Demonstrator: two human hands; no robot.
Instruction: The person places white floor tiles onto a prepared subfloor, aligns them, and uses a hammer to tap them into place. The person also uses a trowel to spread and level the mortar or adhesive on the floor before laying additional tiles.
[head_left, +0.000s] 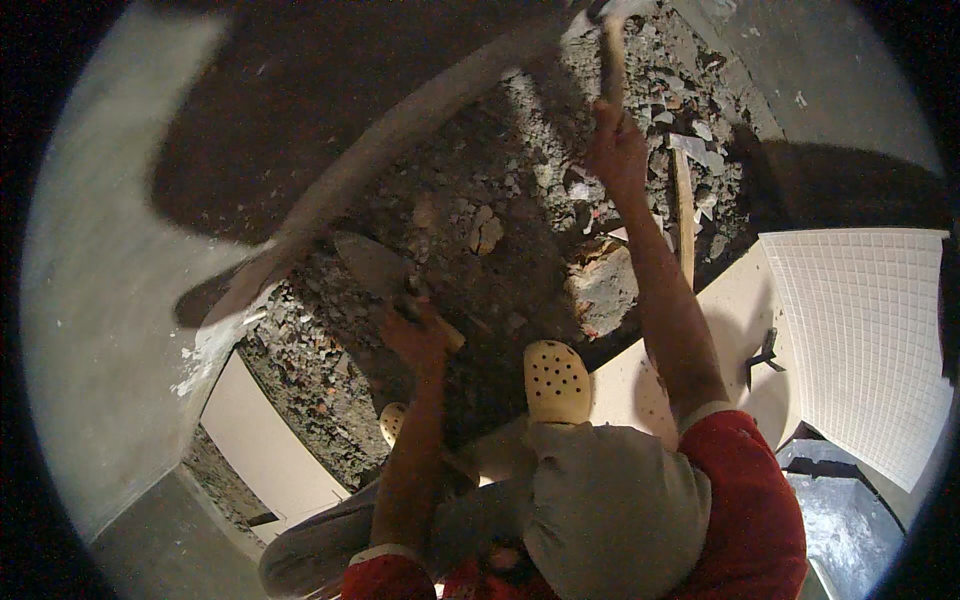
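My left hand [412,335] is closed around the handle of a trowel [372,264], whose pointed blade hangs over dark, loose rubble. Reaching out to the far right of centre, my right hand [617,150] grips a hammer [612,65] by its wooden handle. The hammer's head is blurred at the top edge of the view, near where the rubble meets the wall. A second hammer [684,205] lies on the rubble beside my right forearm. Near that forearm sits a large pale chunk [604,288] of stone or mortar.
Broken rubble [480,160] covers the ground between grey walls [110,330]. A beige tile [265,435] lies at the left. Another tile [735,300] at the right bears a small black object [766,360], beside a white gridded sheet [865,330]. A shiny metallic container [845,520] stands lower right.
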